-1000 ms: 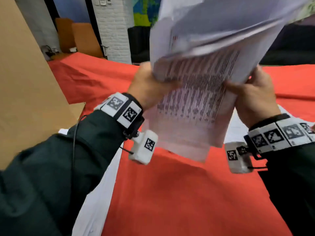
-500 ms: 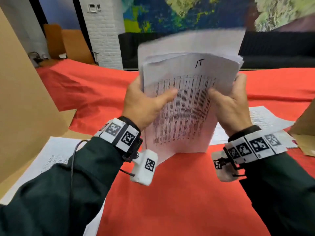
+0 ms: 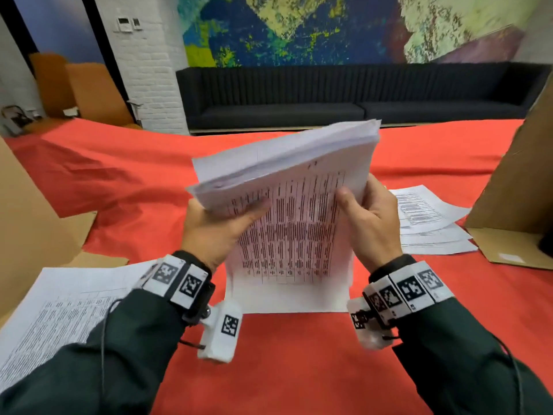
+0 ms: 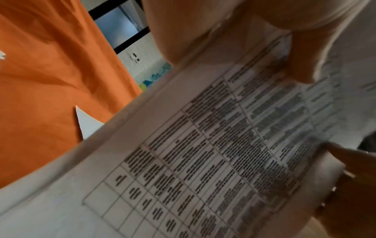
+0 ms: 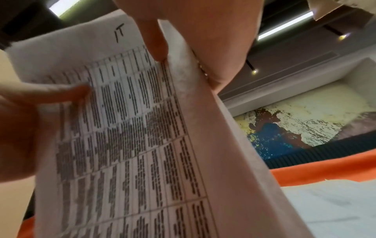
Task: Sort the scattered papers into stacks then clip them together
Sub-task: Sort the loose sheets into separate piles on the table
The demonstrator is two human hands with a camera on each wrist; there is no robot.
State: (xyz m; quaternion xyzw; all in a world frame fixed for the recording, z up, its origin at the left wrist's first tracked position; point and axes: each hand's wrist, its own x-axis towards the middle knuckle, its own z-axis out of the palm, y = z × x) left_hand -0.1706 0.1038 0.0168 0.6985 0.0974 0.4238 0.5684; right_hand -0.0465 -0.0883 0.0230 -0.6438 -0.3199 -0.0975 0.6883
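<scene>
I hold a thick stack of printed papers (image 3: 293,235) upright, its bottom edge standing on the red tablecloth (image 3: 284,369). My left hand (image 3: 215,232) grips the left side with the thumb across the front sheet. My right hand (image 3: 368,223) grips the right side, thumb on the front. The top of the stack leans away from me and its upper edges are fanned. The front sheet carries a table of text with "IT" handwritten at its top (image 5: 119,33). The left wrist view shows the same sheet (image 4: 203,161) close up.
A few loose printed sheets (image 3: 425,217) lie on the cloth to the right, beside a tall cardboard panel (image 3: 520,181). Another printed sheet (image 3: 59,313) lies at the lower left by a cardboard panel (image 3: 27,229). A dark sofa (image 3: 344,94) stands behind the table.
The stack came down from mid-air to stand on its bottom edge on the cloth. Its top now tips away from me, and both hands keep their grip.
</scene>
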